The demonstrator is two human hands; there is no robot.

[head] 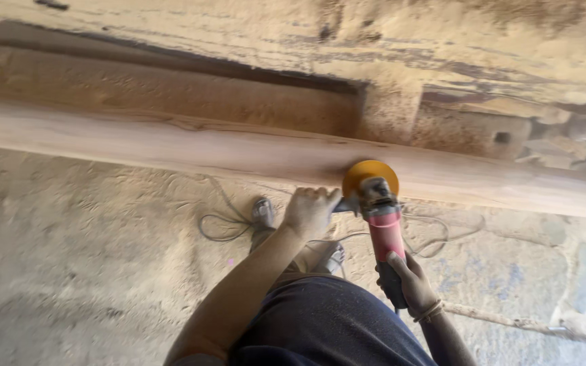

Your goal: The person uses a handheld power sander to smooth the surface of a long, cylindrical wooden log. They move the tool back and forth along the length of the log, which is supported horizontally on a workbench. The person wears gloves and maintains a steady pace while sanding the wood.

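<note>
Both arms reach forward and down from the body, the left one stretched long and nearly straight, the right one bent closer in. The left hand (310, 211) is curled shut around the side handle of a red grinder (381, 227). The right hand (412, 281) wraps tightly around the grinder's dark rear grip, a band at its wrist. The grinder's yellow disc (370, 175) touches the lower edge of a long wooden beam (191, 149) lying across a dusty floor (76, 257). A cable (220, 229) loops on the floor beside a shoe (263, 211).
</note>
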